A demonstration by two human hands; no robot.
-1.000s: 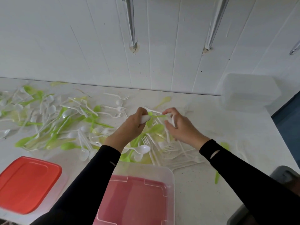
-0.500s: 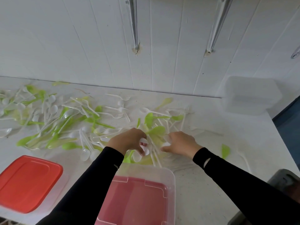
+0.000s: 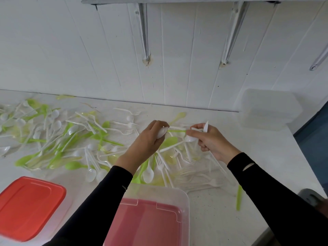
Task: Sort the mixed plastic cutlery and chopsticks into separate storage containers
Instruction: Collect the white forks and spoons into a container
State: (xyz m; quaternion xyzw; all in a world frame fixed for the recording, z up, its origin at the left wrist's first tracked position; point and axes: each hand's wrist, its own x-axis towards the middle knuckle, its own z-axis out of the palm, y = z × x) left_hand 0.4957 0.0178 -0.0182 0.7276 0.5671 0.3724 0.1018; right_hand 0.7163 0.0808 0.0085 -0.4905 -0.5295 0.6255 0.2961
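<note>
The left hand [image 3: 150, 141] holds a white spoon [image 3: 161, 133] and the right hand [image 3: 212, 142] holds more white pieces [image 3: 191, 138], both just above the messy pile [image 3: 71, 137] on the counter [image 3: 221, 210], so I think the picking step is on, and next they should go into the clear box [image 3: 185, 197].

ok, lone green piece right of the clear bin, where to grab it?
Pinch the green piece mid-shaft from above, fingers across its narrow width. It lies flat on the table, a slim strip pointing away from the person, apart from the cutlery pile.
</note>
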